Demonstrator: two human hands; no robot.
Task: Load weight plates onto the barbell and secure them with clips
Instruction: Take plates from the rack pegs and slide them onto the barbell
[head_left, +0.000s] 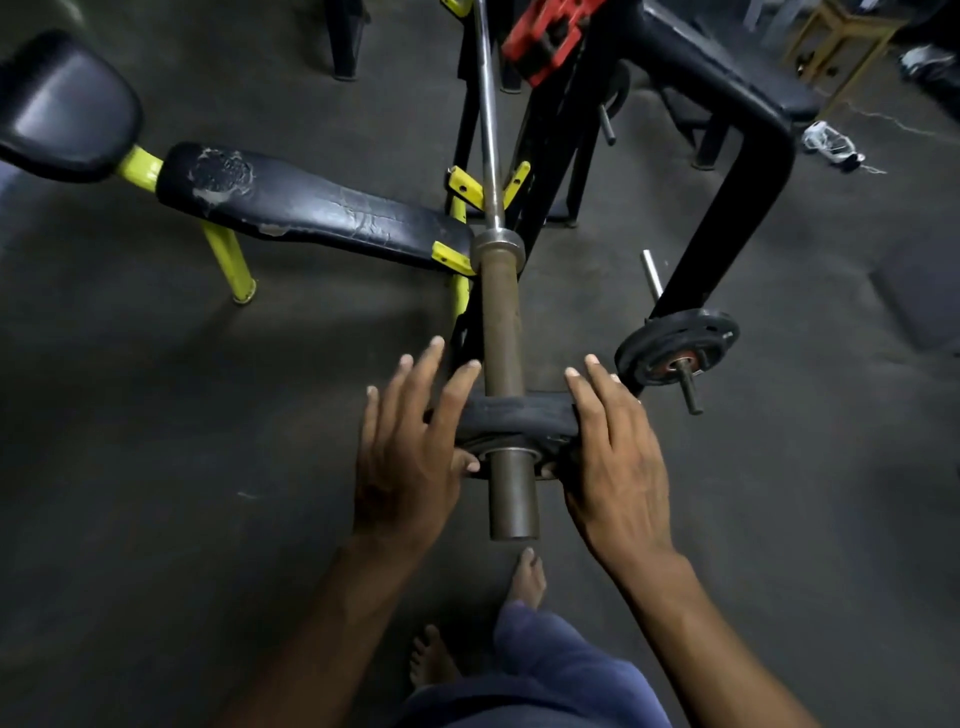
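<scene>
Step in hand: sliding 1 weight plate (517, 420) along the barbell sleeve (501, 332) toward the collar (497, 245).
Plate position: threaded on the sleeve near its outer end, edge-on to the camera, well short of the collar; a short length of sleeve sticks out toward the person.
Left hand (410, 447): fingers spread and mostly straight, palm against the plate's left rim, thumb on its near face; pressing, not a closed grasp.
Right hand (613, 457): same on the right rim, fingers extended forward, thumb tucked at the near face.
Barbell (488, 130): resting in the yellow rack hooks (464, 186) beside the bench (306, 208).
Doing it well: push evenly from both sides so the plate stays square to the sleeve and does not bind; keep fingertips off the far face as it nears the collar, where they could be pinched.
Seating: press until the plate sits flush against the collar, leaving no gap.
Other plates: 1 hangs on a storage peg (691, 387) to the right.
Clips: none visible in this view; none fitted yet.
</scene>
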